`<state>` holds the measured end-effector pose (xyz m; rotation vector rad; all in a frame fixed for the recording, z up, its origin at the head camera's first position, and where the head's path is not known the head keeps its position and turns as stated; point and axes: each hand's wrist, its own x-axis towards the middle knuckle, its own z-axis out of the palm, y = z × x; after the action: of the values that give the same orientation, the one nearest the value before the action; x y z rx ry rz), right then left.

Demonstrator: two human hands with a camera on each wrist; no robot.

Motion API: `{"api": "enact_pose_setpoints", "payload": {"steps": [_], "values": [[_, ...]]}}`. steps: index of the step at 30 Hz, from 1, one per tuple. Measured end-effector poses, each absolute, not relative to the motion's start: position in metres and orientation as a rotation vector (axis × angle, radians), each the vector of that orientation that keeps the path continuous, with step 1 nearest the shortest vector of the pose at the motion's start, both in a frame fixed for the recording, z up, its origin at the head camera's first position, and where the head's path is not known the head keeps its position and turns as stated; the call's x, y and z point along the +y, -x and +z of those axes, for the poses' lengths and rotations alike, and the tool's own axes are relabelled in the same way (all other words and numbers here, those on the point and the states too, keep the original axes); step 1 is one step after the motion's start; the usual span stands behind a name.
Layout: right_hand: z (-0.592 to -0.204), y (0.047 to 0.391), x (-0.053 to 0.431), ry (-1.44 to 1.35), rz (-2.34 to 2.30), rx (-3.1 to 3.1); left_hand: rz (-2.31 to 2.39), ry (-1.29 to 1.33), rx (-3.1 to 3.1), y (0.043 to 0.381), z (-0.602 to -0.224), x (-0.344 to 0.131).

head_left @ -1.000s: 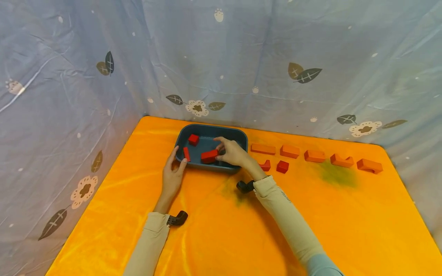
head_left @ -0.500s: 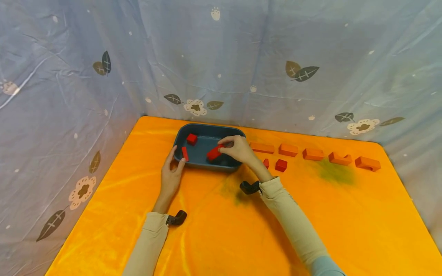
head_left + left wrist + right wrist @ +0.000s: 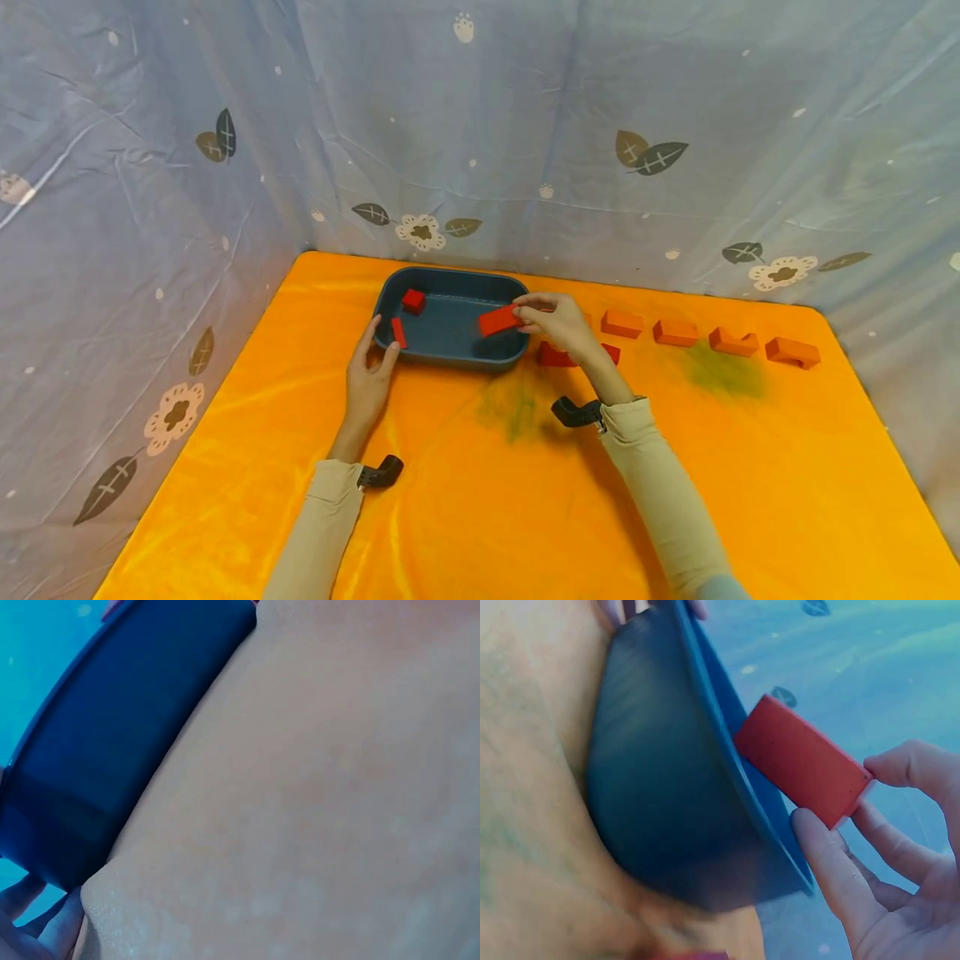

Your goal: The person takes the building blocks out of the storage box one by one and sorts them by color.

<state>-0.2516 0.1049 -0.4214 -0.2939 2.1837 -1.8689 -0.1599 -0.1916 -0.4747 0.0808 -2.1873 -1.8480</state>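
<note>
A person's right hand pinches a solid red block between thumb and fingertips, over the 3 o'clock end of a blue-grey tray. Seen from the head, the block's long axis runs from about 8 o'clock to 2 o'clock, its free end pointing to 8, in over the tray. The right wrist view shows that end aimed at about 10 o'clock.

The left hand touches the tray's 8 o'clock corner, thumb and forefinger spread apart; its other fingers are mostly hidden in the head view.

A yellow-orange cloth covers the worktop, with greenish patches near 4 o'clock of the tray and beyond. Grey-blue curtains printed with leaves and flowers hang behind and along the 9 o'clock side.

Inside the tray, a red cube sits at 10 o'clock and a thin red piece lies nearer 8.

Outside, past 3 o'clock, orange blocks form a row, one partly behind the right hand; more red pieces lie under its wrist, partly hidden.
</note>
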Motion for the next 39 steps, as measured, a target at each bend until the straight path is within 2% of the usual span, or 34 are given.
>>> {"api": "enact_pose_setpoints", "payload": {"steps": [9,29,39], "values": [[-0.422,0.245,0.147,0.065,-1.961,2.164,-1.837,-0.079,-2.191,0.16,-0.472,-0.189],[-0.44,0.214,0.257,-0.087,-2.209,2.163,-1.826,-0.045,-2.179,0.159,-0.474,-0.188],[-0.45,0.202,0.294,-0.134,-2.256,2.097,-1.789,-0.062,-2.208,0.159,-0.472,-0.187]]}}
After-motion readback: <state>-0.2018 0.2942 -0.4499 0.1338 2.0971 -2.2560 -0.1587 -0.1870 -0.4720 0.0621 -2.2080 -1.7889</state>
